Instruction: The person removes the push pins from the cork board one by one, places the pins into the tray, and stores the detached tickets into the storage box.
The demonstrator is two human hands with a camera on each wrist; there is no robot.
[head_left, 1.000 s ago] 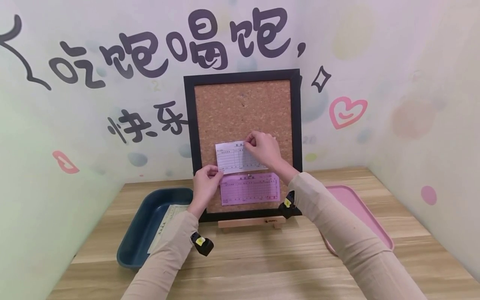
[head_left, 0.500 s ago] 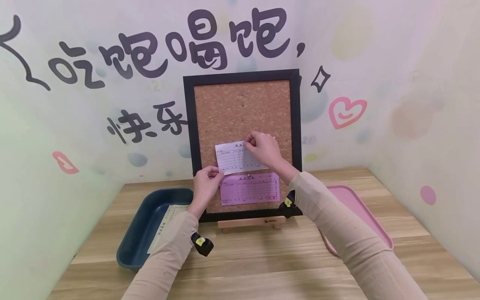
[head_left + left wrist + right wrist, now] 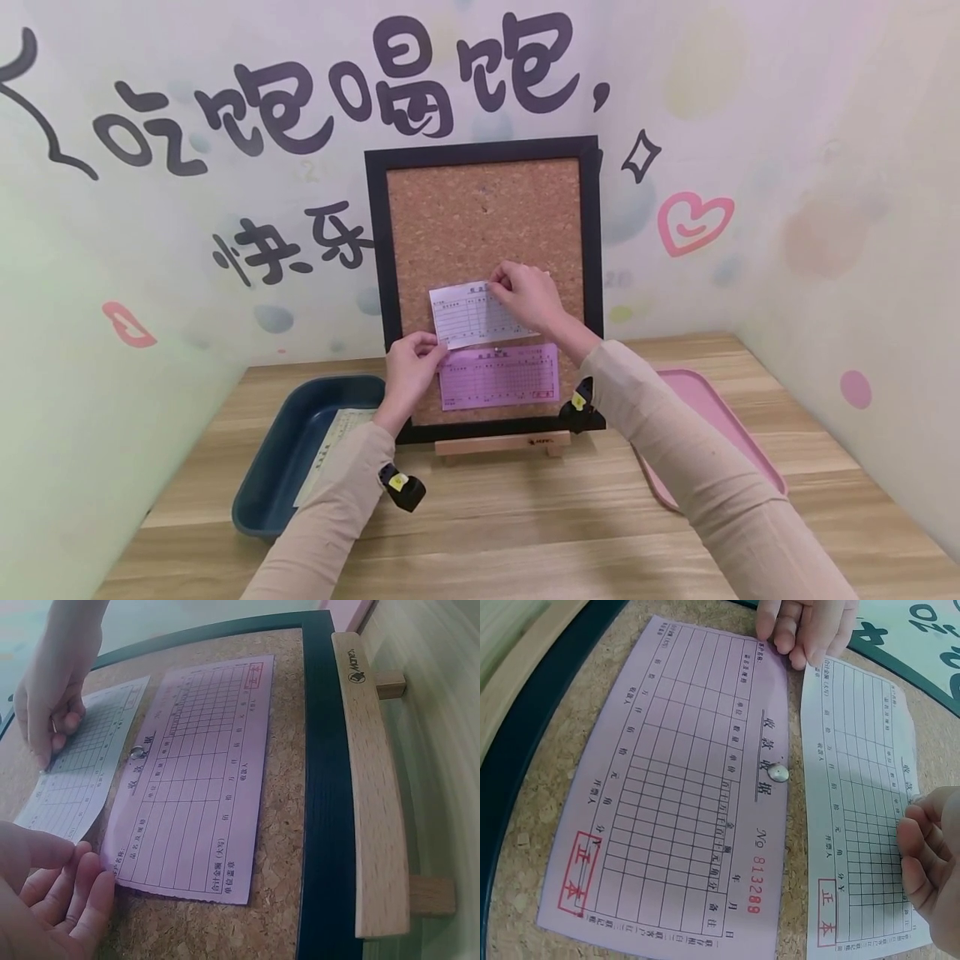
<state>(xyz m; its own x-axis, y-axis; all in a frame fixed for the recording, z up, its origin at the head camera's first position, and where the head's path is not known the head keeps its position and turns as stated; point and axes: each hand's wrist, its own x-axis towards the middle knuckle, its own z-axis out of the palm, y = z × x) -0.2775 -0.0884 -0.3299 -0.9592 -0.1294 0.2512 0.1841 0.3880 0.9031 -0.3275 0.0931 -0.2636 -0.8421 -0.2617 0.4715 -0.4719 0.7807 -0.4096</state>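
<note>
My left hand (image 3: 412, 367) pinches the lower left corner of a white receipt slip (image 3: 453, 317) against a framed cork board (image 3: 487, 217). At the slip's top edge, near its printed title, my right hand (image 3: 528, 296) has its fingers curled and pinches a small pale thing, seemingly a thumbtack, mostly hidden by the fingertips. Just below, a pink receipt slip (image 3: 675, 787) hangs on the cork by a clear-headed thumbtack (image 3: 778, 772) at its top middle. The white slip tilts slightly, its right part covered by my right hand in the head view.
The board leans on a small wooden easel (image 3: 498, 446) on the wooden table (image 3: 480, 533). At left, a dark blue tray (image 3: 262, 492) holds paper slips (image 3: 318, 458). A pink tray (image 3: 731, 417) lies at right, partly behind my right arm. A lettered wall (image 3: 300, 208) stands behind.
Both hands keep their places on the white slip. The head view has shifted very slightly; nothing else visibly differs.
</note>
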